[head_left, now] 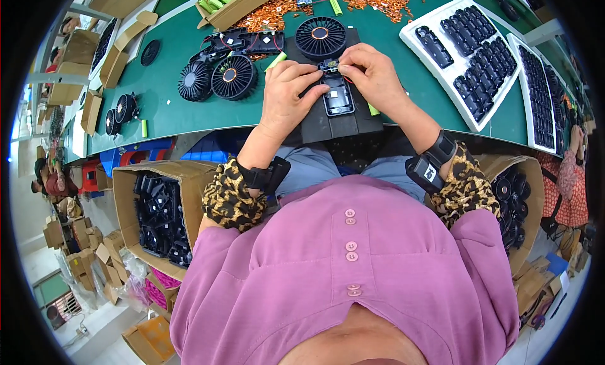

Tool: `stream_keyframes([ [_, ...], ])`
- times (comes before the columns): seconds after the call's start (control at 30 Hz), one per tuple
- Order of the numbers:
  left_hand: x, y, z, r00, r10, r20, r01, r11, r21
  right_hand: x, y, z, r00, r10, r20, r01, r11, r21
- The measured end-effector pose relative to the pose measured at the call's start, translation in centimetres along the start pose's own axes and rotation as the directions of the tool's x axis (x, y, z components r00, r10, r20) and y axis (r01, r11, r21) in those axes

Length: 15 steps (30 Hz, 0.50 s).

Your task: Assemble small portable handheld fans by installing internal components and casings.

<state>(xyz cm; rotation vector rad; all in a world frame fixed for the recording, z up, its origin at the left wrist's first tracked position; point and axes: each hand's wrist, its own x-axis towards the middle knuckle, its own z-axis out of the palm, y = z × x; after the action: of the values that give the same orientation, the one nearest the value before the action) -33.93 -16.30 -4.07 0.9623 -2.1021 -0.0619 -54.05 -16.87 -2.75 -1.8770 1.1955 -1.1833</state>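
A black handheld fan (320,36) lies on a dark mat (322,129), its round grille away from me and its handle casing (339,103) open toward me. A small circuit board (329,65) sits in the upper end of the handle. My left hand (288,95) has its fingers closed on the handle's left edge, thumb beside the casing. On the other side, my right hand (370,75) pinches at the board's right end; whatever is between the fingertips is hidden. A green battery cell (373,109) shows partly below my right hand.
More fan assemblies (233,76) lie left on the green table (170,110). White foam trays (466,103) of black casings stand right. Orange small parts (378,3) and a carton of green cells (236,5) are at the back. Cartons (126,207) of black parts flank my lap.
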Motion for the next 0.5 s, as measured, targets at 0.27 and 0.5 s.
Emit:
stream_keyframes([
  [0.27,-0.14,-0.04,0.13,0.999,0.008,-0.04,-0.009,1.0,-0.02,-0.06,0.1,0.51,0.999,-0.019,-0.031,0.017,0.999,-0.046],
  [0.5,-0.14,0.35,-0.14,0.999,-0.033,-0.036,0.032,0.999,-0.012,-0.12,-0.04,0.63,0.998,-0.028,-0.048,0.024,0.997,-0.079],
])
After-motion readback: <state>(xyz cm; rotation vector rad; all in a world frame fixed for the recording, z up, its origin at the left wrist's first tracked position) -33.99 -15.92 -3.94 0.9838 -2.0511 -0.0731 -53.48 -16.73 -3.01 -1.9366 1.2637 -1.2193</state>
